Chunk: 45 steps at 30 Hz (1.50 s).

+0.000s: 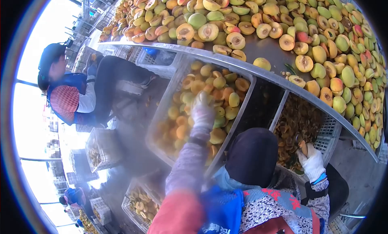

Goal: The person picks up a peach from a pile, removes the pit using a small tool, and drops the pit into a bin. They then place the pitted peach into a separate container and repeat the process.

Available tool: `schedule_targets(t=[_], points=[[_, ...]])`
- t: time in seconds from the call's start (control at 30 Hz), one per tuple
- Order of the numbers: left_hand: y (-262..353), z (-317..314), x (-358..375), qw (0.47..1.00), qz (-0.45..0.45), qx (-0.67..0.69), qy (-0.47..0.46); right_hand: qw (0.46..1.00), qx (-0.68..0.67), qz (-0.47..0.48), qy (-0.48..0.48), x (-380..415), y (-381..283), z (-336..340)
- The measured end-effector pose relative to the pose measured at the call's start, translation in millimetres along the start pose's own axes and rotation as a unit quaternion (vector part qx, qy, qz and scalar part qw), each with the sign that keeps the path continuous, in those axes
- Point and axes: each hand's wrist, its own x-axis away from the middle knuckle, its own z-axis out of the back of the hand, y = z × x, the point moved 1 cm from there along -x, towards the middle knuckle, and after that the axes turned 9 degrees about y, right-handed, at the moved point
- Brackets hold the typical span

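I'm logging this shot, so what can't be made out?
All in the head view:
Left hand: motion blur hides any grip.
Small item in right hand: partly finger-covered, too small to identify.
Fruit crate: floor hidden under fruit.
Metal table: far side cut off by top edge.

Left hand (pixel 203 110) blurred, grip unclear; small item (pixel 303 148) in right hand (pixel 313 164) partly glove-covered, type unclear; fruit table (pixel 264 50) cut off top and right; far person (pixel 76 197) too small to make out
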Motion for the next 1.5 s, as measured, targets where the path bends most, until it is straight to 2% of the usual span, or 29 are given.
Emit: schedule_targets(t=[0.03, 0.07, 0.13, 0.23, 0.3, 0.33, 0.4, 0.43, 0.47, 0.53, 0.57, 0.6, 0.67, 0.7, 0.73, 0.77, 0.8, 0.87, 0.93, 1.0, 1.07, 1.1, 1.2, 1.27, 1.3, 1.37, 1.4, 1.47, 1.5], points=[[-1.3, 3.5, -4.7, 0.992, 0.053, 0.097, -0.064, 1.0, 0.0, -0.001, 0.001, -1.5, 1.3, -1.1], [-15.2, -10.5, -11.1, 0.997, 0.01, 0.075, 0.026, 1.0, -0.004, 0.009, 0.006, -2.3, 3.0, -2.6], [-26.6, -6.7, -51.7, 0.981, -0.106, 0.068, 0.147, 1.0, -0.006, 0.016, 0.009, -4.5, 6.6, -7.3], [-52.1, -25.5, -110.8, 0.988, -0.06, 0.006, 0.141, 1.0, 0.02, -0.001, -0.017, -7.9, 7.6, -14.4], [-74.7, -62.3, -126.3, 0.957, -0.186, -0.182, 0.124, 0.999, -0.036, -0.005, -0.025, -11.3, -1.9, -17.5], [-76.1, -69.6, -128.2, 0.958, -0.186, -0.18, 0.121, 0.999, -0.033, -0.008, -0.026, -13.9, -5.3, -17.8], [-79.9, -81.8, -127.0, 0.974, -0.112, -0.196, 0.001, 0.999, 0.009, -0.006, -0.037, -16.5, -9.5, -20.0], [-124.3, -113.5, -130.6, 0.969, -0.176, -0.161, -0.057, 0.999, 0.012, -0.01, -0.041, -18.7, -8.6, -23.3], [-125.8, -117.4, -139.4, 0.97, -0.175, -0.159, -0.063, 0.999, 0.006, -0.019, -0.05, -19.9, -6.1, -26.1], [-117.3, -103.3, -145.3, 0.979, -0.109, -0.087, -0.152, 0.997, 0.002, -0.029, -0.066, -14.4, -3.8, -24.7], [-102.4, -92.6, -145.5, 0.975, -0.112, -0.106, -0.161, 0.998, -0.012, -0.01, -0.055, -14.6, -5.6, -23.8], [-100.9, -88.8, -143.3, 0.975, -0.116, -0.107, -0.155, 0.999, -0.026, 0.009, -0.042, -13.4, -6.5, -23.3], [-101.8, -89.2, -127.2, 0.966, -0.24, -0.096, -0.012, 0.998, -0.039, 0.049, -0.008, -7.1, -1.8, -17.2], [-77.0, -75.6, -116.9, 0.946, -0.289, -0.11, 0.097, 0.999, -0.045, -0.001, -0.019, -5.3, -2.3, -12.1], [-52.1, -58.4, -100.4, 0.947, -0.277, -0.135, 0.086, 0.997, -0.052, -0.045, -0.035, -5.7, -3.3, -11.0], [-20.7, -29.2, -74.9, 0.974, -0.198, -0.066, 0.091, 0.998, -0.054, -0.011, -0.022, -4.5, 1.3, -11.9], [-34.0, -48.4, -58.3, 0.976, -0.175, -0.109, 0.064, 0.998, -0.057, 0.004, -0.034, -5.9, -0.6, -12.4], [-34.5, -50.0, -34.0, 0.971, -0.184, -0.119, 0.093, 0.997, -0.052, -0.036, -0.04, -3.9, -5.5, -11.9], [-28.3, -44.6, -33.8, 0.979, -0.199, -0.037, 0.034, 0.998, -0.053, -0.012, -0.033, -0.4, -2.8, -16.7], [-24.8, -26.7, -26.3, 0.979, -0.185, 0.018, 0.081, 0.998, -0.027, 0.062, 0.006, 0.5, 4.1, -20.1], [-39.0, 3.6, -23.1, 0.991, -0.089, 0.035, 0.088, 0.999, -0.039, 0.031, -0.005, -0.8, 0.5, -13.5], [-42.6, 32.1, -18.3, 0.984, -0.102, 0.018, 0.145, 0.998, -0.052, -0.004, -0.018, -1.0, -0.6, -13.0], [-98.4, 57.1, 0.2, 0.967, -0.032, -0.148, 0.203, 0.998, -0.054, 0.002, -0.028, -1.3, 2.3, -18.6], [-160.1, 28.2, 32.7, 0.97, 0.02, -0.225, 0.089, 0.998, -0.049, 0.011, -0.04, 0.3, -5.0, -19.2], [-158.5, 41.4, 26.6, 0.97, 0.021, -0.224, 0.09, 0.998, -0.046, 0.021, -0.049, -0.2, -8.3, -19.7], [-141.0, 66.6, 10.1, 0.961, 0.173, -0.176, -0.127, 0.998, -0.035, 0.022, -0.04, -3.0, -4.9, -23.0], [-143.4, 60.3, 11.2, 0.96, 0.176, -0.176, -0.133, 0.999, -0.025, 0.025, -0.037, -2.1, -2.8, -24.1], [-144.9, 42.1, 8.3, 0.979, 0.049, -0.158, 0.121, 0.999, -0.025, 0.019, -0.036, -2.3, -2.8, -25.8], [-139.3, 32.1, 11.8, 0.982, 0.017, -0.145, 0.119, 0.999, -0.028, 0.015, -0.031, -3.0, -2.8, -26.0]])
